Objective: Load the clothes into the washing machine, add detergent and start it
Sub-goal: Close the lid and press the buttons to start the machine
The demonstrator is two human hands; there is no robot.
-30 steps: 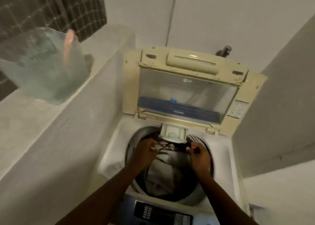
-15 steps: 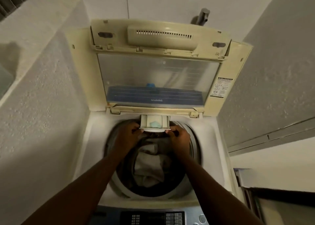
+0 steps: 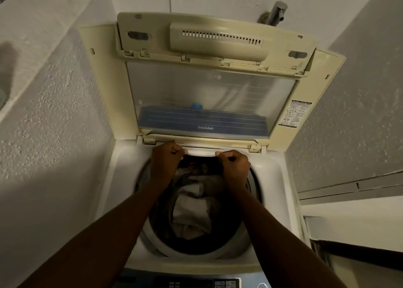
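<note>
A top-loading washing machine (image 3: 274, 178) stands below me with its cream lid (image 3: 213, 73) raised upright. Pale and dark clothes (image 3: 192, 209) fill the drum. At the drum's back rim sits the white detergent drawer (image 3: 201, 152), pushed nearly flush into its slot. My left hand (image 3: 165, 161) presses on the drawer's left end and my right hand (image 3: 234, 166) on its right end, fingers curled against its front. The drawer's inside is hidden.
Rough white walls close in on both sides of the machine. A metal tap (image 3: 275, 11) sticks out of the wall behind the lid. The dark control panel (image 3: 196, 282) with buttons lies at the near edge. A ledge (image 3: 13, 73) runs along the left.
The detergent drawer stood pulled out with blue detergent showing; both hands have pushed it back into the machine. My view has moved closer and to the right.
</note>
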